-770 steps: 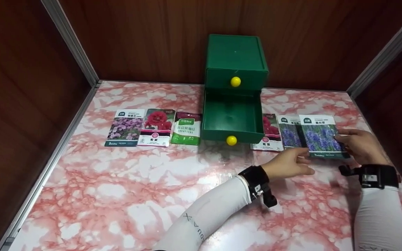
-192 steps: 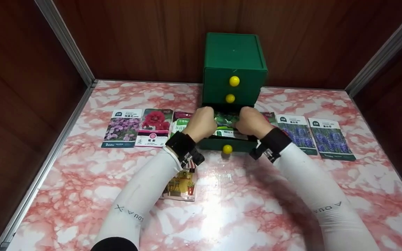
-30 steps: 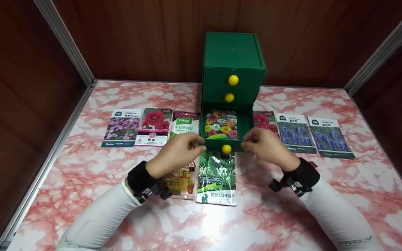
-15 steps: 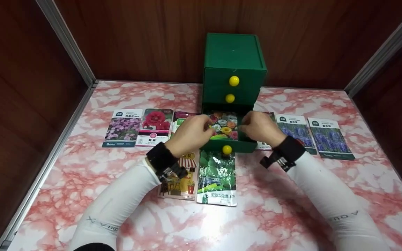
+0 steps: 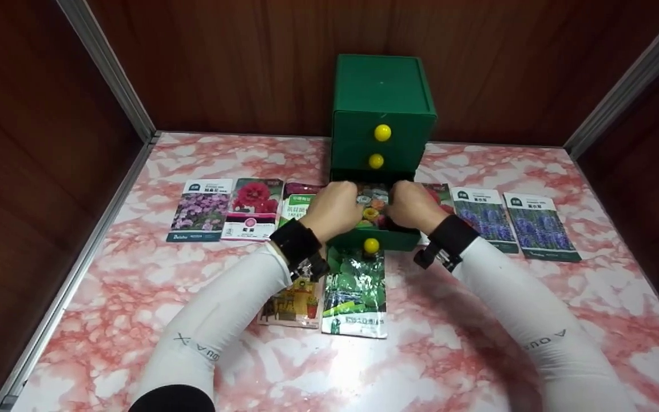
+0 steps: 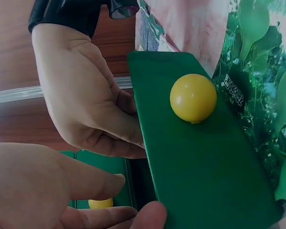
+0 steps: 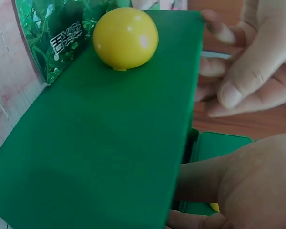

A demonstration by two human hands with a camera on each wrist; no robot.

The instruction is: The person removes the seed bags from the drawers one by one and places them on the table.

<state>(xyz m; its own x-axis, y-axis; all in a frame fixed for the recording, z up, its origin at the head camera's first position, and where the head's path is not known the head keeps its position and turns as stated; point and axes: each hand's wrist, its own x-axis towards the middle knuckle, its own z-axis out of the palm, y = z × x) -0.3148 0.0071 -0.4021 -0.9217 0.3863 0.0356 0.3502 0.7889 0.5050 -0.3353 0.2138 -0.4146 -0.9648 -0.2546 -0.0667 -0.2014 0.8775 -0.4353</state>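
Both hands reach into the pulled-out bottom drawer [image 5: 398, 240] of a green drawer cabinet [image 5: 384, 86]. My left hand [image 5: 335, 209] dips in over the left side and my right hand [image 5: 415, 206] over the right. Between them lies a seed packet [image 5: 372, 214] printed with many-coloured roses. The fingertips are hidden inside the drawer, so I cannot tell whether they grip the packet. In the left wrist view, left-hand fingers [image 6: 95, 183] reach past the drawer front with its yellow knob [image 6: 193, 98]. Right-hand fingers [image 7: 200, 181] do likewise in the right wrist view.
In front of the drawer lie a green leafy seed packet [image 5: 355, 297] and a yellow cartoon-printed packet [image 5: 292, 303]. Purple-flower [image 5: 198, 212], red-flower [image 5: 252, 209] and green-white [image 5: 297, 209] packets lie left. A red-flower packet [image 5: 441, 194] and two lavender packets [image 5: 541, 226] lie right.
The leafy packet has gone from the drawer to the table in front, beside the cartoon-printed one. Over the last second both hands move from the drawer's front edge into it, over the rose packet.
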